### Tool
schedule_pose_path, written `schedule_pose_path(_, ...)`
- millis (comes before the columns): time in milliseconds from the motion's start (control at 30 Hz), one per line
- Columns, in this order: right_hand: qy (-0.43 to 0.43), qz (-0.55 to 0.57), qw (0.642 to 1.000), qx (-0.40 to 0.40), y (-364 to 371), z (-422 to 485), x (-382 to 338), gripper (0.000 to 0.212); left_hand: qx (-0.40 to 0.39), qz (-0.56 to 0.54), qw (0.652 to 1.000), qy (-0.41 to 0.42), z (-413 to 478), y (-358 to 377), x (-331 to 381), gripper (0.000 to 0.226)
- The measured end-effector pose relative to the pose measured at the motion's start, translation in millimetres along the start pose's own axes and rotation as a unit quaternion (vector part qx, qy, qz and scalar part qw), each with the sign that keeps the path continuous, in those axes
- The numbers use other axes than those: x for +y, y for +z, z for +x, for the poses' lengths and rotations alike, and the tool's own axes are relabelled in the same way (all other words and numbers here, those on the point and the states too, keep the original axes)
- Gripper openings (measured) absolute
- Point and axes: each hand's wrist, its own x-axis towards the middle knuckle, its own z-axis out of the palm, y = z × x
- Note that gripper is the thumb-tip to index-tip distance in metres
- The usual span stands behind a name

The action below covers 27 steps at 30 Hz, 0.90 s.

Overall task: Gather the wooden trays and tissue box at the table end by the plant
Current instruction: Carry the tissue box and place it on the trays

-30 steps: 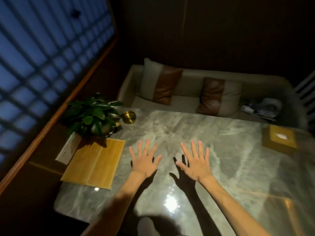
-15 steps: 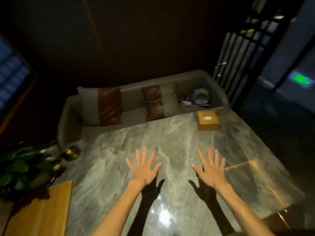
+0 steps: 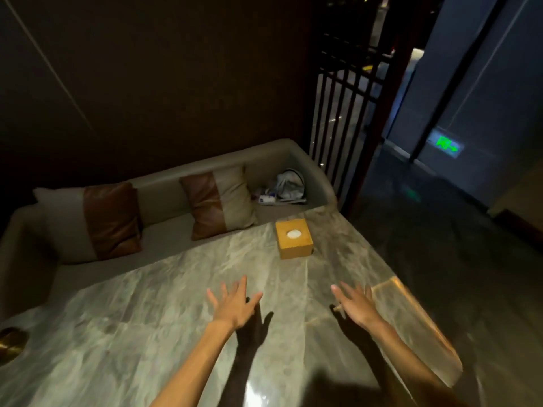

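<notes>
Grey-green veined marble surface (image 3: 164,327) is filling most of the lower view, dim room, a glare patch shining near the near edge. Square yellow wooden tissue box (image 3: 294,238) is sitting upright near the far right corner of the surface, white tissue showing through the round opening in its top. It is standing alone, well apart from both hands.

Left hand (image 3: 233,307) is hovering over the middle of the surface, palm down, fingers spread wide, its grip apart and holding nothing. Dark shadow is falling on the marble just right of it. Right hand (image 3: 354,306) is hovering near the right edge, palm down, fingers splayed and slightly blurred, its grip likewise apart and empty. Both forearms are reaching in from the near edge.

Amber reflective strip (image 3: 417,324) is running along the right edge of the surface, under and past the right hand; cannot tell whether it is a tray or a sheen. Round brass object (image 3: 11,345) is showing partly at the left edge, cut off by the frame.

Beige curved sofa (image 3: 164,186) is running along the far edge of the surface, carrying two brown-and-cream cushions (image 3: 217,201). Crumpled white bundle (image 3: 286,186) is lying in the sofa's right corner. Dark slatted wooden screen (image 3: 340,107) is standing beyond that. Green lit exit sign (image 3: 446,145) is glowing low on the far right wall.
</notes>
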Motion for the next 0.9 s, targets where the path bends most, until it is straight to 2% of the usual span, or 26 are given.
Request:
schedule_pose_path(100, -0.016, 0.005, 0.999, -0.032, -23.1, 86.2, -13.3, 0.068, 0.015, -0.031, 0.998, -0.047, 51.3, 5.0, 24.1, 0.069)
schedule_pose_path(233, -0.001, 0.038, 0.997, -0.061, -37.1, 172.7, -46.1, 0.073, -0.01, -0.081, 0.989, -0.126, 119.2, 6.5, 64.5, 0.063)
schedule_pose_path(367, -0.031, 0.143, 0.984, -0.096, -39.6, 223.2, -68.9, 0.062, -0.021, -0.177, 0.969, -0.173, 181.2, 5.2, 101.8, 0.06)
schedule_pose_path(467, -0.004, 0.19, 0.973, -0.129, -38.8, 246.7, -75.0, 0.06, -0.009, -0.302, 0.936, -0.182, 215.9, 6.0, 124.5, 0.058)
schedule_pose_path(567, 0.033, 0.235, 0.958, -0.16, -35.3, 263.5, -78.0, 0.066, 0.007, -0.373, 0.901, -0.219, 240.3, 4.7, 143.1, 0.056)
schedule_pose_path(667, 0.089, 0.28, 0.935, -0.201, -29.5, 270.5, -83.2, 0.071, -0.016, -0.482, 0.836, -0.261, 254.9, 8.6, 152.9, 0.054)
schedule_pose_path(700, 0.091, 0.284, 0.932, -0.204, -25.3, 272.1, -83.7, 0.07, -0.032, -0.5, 0.827, -0.257, 257.4, 11.5, 153.8, 0.051)
schedule_pose_path(767, 0.079, 0.275, 0.938, -0.196, -19.6, 269.9, -83.0, 0.068, -0.054, -0.502, 0.829, -0.24, 258.7, 16.9, 153.9, 0.048)
schedule_pose_path(900, 0.037, 0.228, 0.96, -0.16, -11.0, 255.2, -75.4, 0.058, -0.041, -0.496, 0.832, -0.246, 246.6, 20.2, 148.7, 0.052)
